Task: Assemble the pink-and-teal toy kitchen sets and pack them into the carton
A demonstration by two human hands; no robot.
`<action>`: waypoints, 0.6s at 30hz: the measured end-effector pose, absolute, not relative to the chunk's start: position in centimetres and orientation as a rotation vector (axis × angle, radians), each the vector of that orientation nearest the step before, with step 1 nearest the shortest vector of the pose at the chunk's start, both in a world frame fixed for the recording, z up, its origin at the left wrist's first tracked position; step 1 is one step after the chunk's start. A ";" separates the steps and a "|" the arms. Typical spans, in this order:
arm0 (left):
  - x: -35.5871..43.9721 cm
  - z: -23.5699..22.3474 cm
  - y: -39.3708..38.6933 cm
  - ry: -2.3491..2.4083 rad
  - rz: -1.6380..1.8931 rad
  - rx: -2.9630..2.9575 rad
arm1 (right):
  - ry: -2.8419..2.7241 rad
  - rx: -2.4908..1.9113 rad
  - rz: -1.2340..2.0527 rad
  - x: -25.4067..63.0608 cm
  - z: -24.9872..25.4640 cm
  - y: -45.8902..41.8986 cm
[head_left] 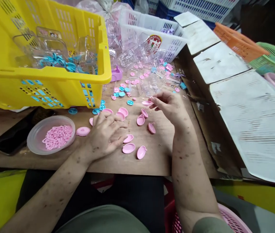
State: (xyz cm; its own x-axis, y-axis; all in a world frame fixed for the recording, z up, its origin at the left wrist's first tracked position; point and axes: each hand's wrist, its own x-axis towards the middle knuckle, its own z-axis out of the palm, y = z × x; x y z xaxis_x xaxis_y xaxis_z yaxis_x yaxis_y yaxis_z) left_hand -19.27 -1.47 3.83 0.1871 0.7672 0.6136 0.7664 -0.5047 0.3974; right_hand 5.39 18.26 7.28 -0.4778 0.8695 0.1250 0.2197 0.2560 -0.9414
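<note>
My right hand (167, 105) pinches a small pink oval plastic shell (147, 103) between thumb and fingertips, just above the table. My left hand (107, 134) lies low over the table, palm down, fingers spread, and partly covers some pink shells. Another pink shell (123, 112) shows just past its fingertips. Between my hands are several loose shells, among them a hollow one (140, 120) and a tilted one (152, 128). Closer to me lie more, such as a shell (129, 148) with its hollow side up. A closed-looking pink oval piece (83, 131) sits left of my left hand.
A round plastic tub (37, 142) holds pink curly pieces, beside a dark phone (13, 132). A yellow crate (55, 76) stands at the left, a white crate (149, 24) behind. Clear plastic cases (130, 58) and blue discs (130, 102) are scattered. Cardboard (195, 94) borders the right.
</note>
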 end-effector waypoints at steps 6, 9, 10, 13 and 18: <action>-19.2 3.4 0.4 1.929 1.168 2.281 | -2.202 -1.276 0.823 6.7 6.2 19.2; -18.9 4.1 0.3 1.901 1.015 2.301 | -2.254 -1.057 0.663 5.7 7.9 17.3; -18.9 4.7 -0.5 1.883 0.989 2.293 | -2.309 -0.945 0.720 5.1 8.5 16.4; -19.9 7.9 -5.0 1.774 0.932 2.264 | -2.595 -0.608 1.139 3.5 9.6 13.9; -25.0 13.4 -12.0 1.972 0.851 2.260 | -2.811 -0.472 1.317 2.2 7.5 12.6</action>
